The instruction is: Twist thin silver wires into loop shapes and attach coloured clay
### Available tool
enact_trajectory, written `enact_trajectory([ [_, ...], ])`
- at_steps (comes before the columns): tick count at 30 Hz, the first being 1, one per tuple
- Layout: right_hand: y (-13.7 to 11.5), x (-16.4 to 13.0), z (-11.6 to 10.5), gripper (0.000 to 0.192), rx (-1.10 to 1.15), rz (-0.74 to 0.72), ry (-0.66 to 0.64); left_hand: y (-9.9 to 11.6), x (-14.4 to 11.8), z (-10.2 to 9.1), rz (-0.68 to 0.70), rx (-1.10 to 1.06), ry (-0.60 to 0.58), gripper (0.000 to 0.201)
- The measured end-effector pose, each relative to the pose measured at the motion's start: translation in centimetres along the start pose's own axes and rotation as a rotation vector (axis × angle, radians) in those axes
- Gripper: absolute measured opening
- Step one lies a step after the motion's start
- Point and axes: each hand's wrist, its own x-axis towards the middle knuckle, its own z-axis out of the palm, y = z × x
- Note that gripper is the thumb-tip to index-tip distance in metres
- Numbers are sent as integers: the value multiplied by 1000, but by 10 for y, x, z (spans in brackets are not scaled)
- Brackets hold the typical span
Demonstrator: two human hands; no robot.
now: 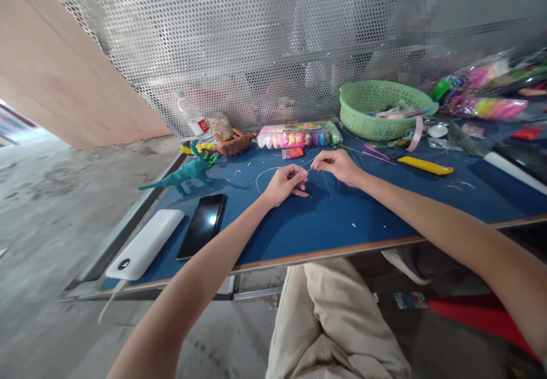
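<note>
Over the middle of the blue table (273, 236), my left hand (284, 185) pinches a thin wire (257, 180) between thumb and forefinger. A pale loop of this wire curves out to the left of that hand. My right hand (338, 166), just to the right and slightly farther off, has its fingertips closed on the thin wire too. Fine straight strands fan out below and around the fingertips; whether they all belong to one piece is too fine to tell. Beyond the hands lies a small red packet (293, 153).
Along the back stand a teal dinosaur (188, 174), a brown dinosaur (234, 143), a pack of coloured clay (299, 135) and a green basket (376, 125). A yellow cutter (425, 166) lies right. A phone (202, 225) and white power bank (147, 245) lie left. A perforated metal panel (256, 43) rises behind.
</note>
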Motion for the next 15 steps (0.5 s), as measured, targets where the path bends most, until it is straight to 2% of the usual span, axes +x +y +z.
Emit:
enact_trajectory([
  [7,0,3,-16,20,51,-16,121,0,0,2,6,12,38,45],
  [11,-1,2,-10,21,29,-15,55,0,-1,4,7,14,56,47],
  [15,-2,1,3,22,-70,-85,9,-1,-1,4,2,7,33,47],
])
